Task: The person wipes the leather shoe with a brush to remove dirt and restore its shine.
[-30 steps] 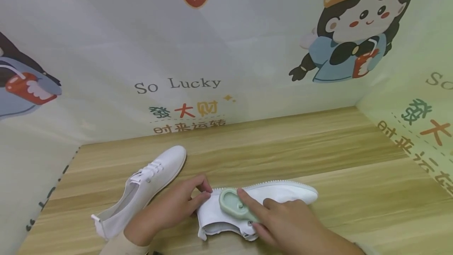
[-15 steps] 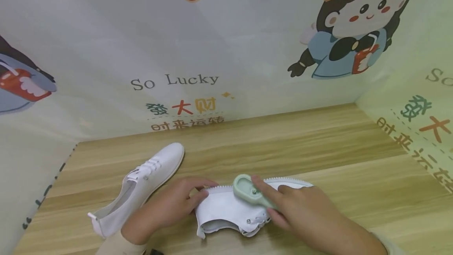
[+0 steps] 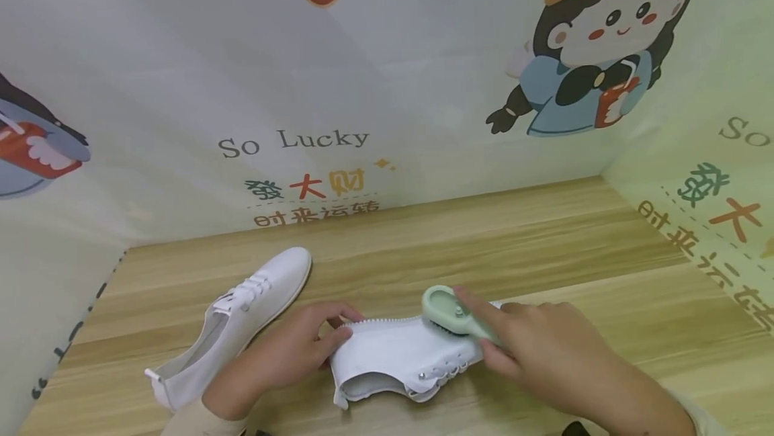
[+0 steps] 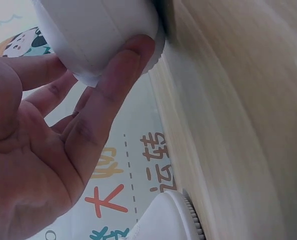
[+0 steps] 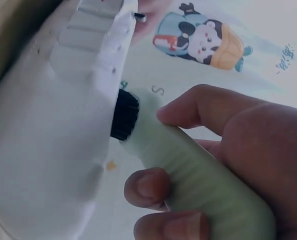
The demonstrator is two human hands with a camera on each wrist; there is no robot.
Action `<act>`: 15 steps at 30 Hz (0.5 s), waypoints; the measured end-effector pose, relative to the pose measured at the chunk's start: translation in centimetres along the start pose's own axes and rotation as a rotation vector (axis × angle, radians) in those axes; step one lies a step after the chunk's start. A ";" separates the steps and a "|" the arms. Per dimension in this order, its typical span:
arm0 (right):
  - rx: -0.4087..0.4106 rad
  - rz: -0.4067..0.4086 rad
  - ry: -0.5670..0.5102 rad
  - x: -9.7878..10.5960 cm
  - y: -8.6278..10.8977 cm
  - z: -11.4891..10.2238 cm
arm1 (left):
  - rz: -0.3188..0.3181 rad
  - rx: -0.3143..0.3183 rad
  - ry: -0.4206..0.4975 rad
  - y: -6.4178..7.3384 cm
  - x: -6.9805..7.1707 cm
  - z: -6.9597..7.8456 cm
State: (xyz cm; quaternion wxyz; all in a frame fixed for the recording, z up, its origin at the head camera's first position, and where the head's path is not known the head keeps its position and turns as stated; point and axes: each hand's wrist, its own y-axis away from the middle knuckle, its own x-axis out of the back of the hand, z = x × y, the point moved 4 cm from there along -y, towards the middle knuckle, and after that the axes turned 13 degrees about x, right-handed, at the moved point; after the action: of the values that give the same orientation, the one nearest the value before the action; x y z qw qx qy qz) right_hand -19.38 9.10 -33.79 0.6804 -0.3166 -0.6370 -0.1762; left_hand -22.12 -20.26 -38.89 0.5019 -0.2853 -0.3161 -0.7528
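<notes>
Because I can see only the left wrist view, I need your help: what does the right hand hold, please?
Observer: The right hand holds a green brush.
Operator: Thank you. Which part of it is against the held shoe?
Observer: Its black bristles are against the upper.
Operator: And to which side does the shoe's opening face?
Observer: It faces toward the person, as the shoe lies on its side.

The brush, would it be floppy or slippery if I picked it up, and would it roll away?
The brush is probably stiff: its thick handle looks unbent where the right hand grips it. It might not be too slippery, since the handle looks ridged. It likely wouldn't roll far, because its head is a flattish oval.
</notes>
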 end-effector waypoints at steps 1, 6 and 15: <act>-0.012 -0.001 0.002 0.2 0.1 0.1 | -0.005 -0.002 0.008 0.0 0.0 -0.1; -0.066 -0.016 -0.010 1.1 0.4 0.8 | -0.003 -0.005 0.013 0.1 0.0 -0.1; -0.097 -0.026 -0.069 1.5 0.5 1.2 | -0.009 0.007 0.026 0.0 -0.2 -0.4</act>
State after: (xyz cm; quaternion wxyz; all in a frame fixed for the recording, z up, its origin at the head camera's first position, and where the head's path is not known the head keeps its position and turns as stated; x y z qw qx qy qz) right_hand -19.80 10.48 -32.46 0.6396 -0.3469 -0.6547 -0.2047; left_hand -22.15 -20.48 -39.28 0.5035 -0.2727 -0.3134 -0.7575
